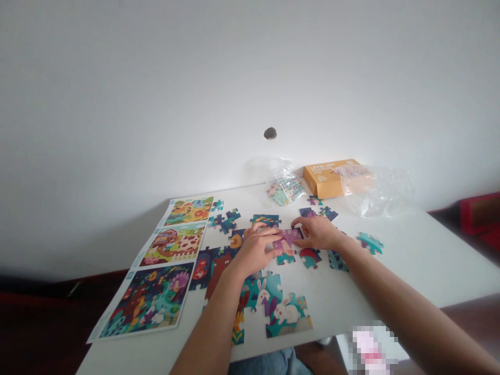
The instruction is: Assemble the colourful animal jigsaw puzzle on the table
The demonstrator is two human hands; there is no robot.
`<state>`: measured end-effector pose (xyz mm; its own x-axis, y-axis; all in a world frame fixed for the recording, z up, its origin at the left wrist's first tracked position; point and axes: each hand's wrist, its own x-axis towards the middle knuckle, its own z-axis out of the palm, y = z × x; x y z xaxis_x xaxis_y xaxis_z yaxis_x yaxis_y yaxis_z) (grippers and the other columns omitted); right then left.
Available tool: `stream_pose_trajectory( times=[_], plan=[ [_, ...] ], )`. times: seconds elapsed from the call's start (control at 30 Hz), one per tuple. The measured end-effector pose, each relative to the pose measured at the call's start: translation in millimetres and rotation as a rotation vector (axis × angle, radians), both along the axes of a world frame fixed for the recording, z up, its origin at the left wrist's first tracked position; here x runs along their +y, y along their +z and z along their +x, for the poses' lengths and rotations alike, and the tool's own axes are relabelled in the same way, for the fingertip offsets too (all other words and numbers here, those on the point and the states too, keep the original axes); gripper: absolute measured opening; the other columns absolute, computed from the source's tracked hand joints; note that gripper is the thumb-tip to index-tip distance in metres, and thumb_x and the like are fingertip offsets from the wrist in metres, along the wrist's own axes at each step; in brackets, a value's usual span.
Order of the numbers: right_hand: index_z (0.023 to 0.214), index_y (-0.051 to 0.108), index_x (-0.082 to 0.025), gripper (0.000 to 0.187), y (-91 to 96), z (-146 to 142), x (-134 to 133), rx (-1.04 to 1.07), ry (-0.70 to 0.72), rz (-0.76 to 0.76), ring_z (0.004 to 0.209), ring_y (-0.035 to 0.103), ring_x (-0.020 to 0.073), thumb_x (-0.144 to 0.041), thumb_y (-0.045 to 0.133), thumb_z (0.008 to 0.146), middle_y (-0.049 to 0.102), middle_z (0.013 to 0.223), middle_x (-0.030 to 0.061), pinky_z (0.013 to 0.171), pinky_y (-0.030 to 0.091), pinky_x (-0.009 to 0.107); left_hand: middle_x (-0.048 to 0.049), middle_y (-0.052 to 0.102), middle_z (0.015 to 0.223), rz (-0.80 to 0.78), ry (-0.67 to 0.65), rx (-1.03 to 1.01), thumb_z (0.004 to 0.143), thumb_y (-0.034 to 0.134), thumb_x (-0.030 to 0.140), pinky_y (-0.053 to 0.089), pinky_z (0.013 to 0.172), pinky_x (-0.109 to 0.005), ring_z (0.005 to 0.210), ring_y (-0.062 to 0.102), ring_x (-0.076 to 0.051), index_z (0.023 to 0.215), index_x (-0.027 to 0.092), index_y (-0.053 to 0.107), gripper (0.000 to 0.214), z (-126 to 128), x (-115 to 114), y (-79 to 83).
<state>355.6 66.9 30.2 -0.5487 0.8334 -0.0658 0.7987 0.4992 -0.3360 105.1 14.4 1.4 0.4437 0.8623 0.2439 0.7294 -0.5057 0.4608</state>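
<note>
A purple jigsaw puzzle piece (291, 237) with peacock-feather spots lies on the table between my hands, joined to a piece with a pink bird (284, 247). My right hand (319, 233) grips its right edge between thumb and index finger. My left hand (258, 250) lies with fingers stretched out, the tips touching the left side of the purple piece. Below is a joined section with white rabbits (287, 312). The brown bear section (221, 268) is partly hidden by my left forearm. A dark blue piece (265, 219) sits just above my left hand.
A sheet with three reference pictures (148, 299) lies on the left of the white table (422, 260). Loose pieces (228, 221) are scattered about. At the back stand a bag of pieces (285, 188), an orange box (328, 179) and a crumpled clear bag (375, 195), against the wall.
</note>
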Motion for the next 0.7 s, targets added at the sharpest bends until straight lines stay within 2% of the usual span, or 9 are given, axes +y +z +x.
stream_pose_trajectory(
  times=[0.2, 0.4, 0.47, 0.57, 0.63, 0.7],
  plan=[
    [0.124, 0.065, -0.023, 0.051, 4.9, 1.1, -2.6, 0.046, 0.005, 0.004, 0.069, 0.065, 0.0194, -0.051, 0.066, 0.082, 0.072, 0.075, 0.0008, 0.061, 0.035, 0.028, -0.0045, 0.069, 0.13, 0.007, -0.013, -0.011, 0.084, 0.075, 0.037, 0.038, 0.11, -0.056, 0.128, 0.047, -0.032, 0.119, 0.029, 0.073, 0.035, -0.6, 0.0, -1.4],
    [0.111, 0.072, -0.024, 0.033, 5.0, 2.1, -2.1, 0.108, -0.024, 0.025, 0.065, 0.061, 0.017, -0.044, 0.061, 0.086, 0.068, 0.07, 0.0005, 0.061, 0.034, 0.027, -0.0036, 0.066, 0.134, 0.016, 0.016, -0.009, 0.085, 0.073, 0.033, 0.036, 0.112, -0.056, 0.13, 0.045, -0.032, 0.12, 0.029, 0.072, 0.036, -1.6, -0.7, 0.9],
    [0.109, 0.073, -0.024, 0.031, 4.3, 7.7, 1.5, 0.177, -0.14, 0.084, 0.063, 0.06, 0.0165, -0.04, 0.055, 0.088, 0.068, 0.069, 0.0006, 0.061, 0.035, 0.027, -0.0037, 0.065, 0.134, 0.03, 0.033, -0.012, 0.088, 0.067, 0.026, 0.037, 0.111, -0.054, 0.13, 0.046, -0.03, 0.122, 0.029, 0.071, 0.035, -2.5, -1.1, 4.2],
    [0.106, 0.073, -0.023, 0.033, 2.8, 21.5, 10.2, 0.256, -0.477, 0.199, 0.063, 0.059, 0.0177, -0.033, 0.047, 0.088, 0.067, 0.068, 0.0018, 0.062, 0.037, 0.028, -0.0033, 0.066, 0.132, 0.072, 0.081, -0.012, 0.09, 0.059, 0.02, 0.038, 0.11, -0.051, 0.129, 0.047, -0.028, 0.124, 0.03, 0.069, 0.037, -3.7, -1.3, 7.5],
    [0.104, 0.073, -0.023, 0.033, 1.9, 30.9, 16.0, 0.259, -0.662, 0.223, 0.065, 0.061, 0.0195, -0.031, 0.045, 0.087, 0.068, 0.07, 0.0034, 0.061, 0.037, 0.029, -0.0028, 0.067, 0.13, 0.092, 0.128, 0.002, 0.09, 0.057, 0.019, 0.038, 0.109, -0.051, 0.127, 0.049, -0.028, 0.122, 0.03, 0.07, 0.036, -3.9, -1.0, 7.7],
    [0.103, 0.074, -0.024, 0.033, 1.0, 37.4, 20.2, 0.224, -0.738, 0.192, 0.071, 0.064, 0.0219, -0.033, 0.047, 0.086, 0.071, 0.074, 0.0048, 0.061, 0.037, 0.03, -0.0029, 0.068, 0.128, 0.103, 0.187, 0.018, 0.09, 0.057, 0.02, 0.038, 0.108, -0.051, 0.124, 0.05, -0.028, 0.119, 0.028, 0.072, 0.033, -3.8, -0.4, 6.9]
  ],
)
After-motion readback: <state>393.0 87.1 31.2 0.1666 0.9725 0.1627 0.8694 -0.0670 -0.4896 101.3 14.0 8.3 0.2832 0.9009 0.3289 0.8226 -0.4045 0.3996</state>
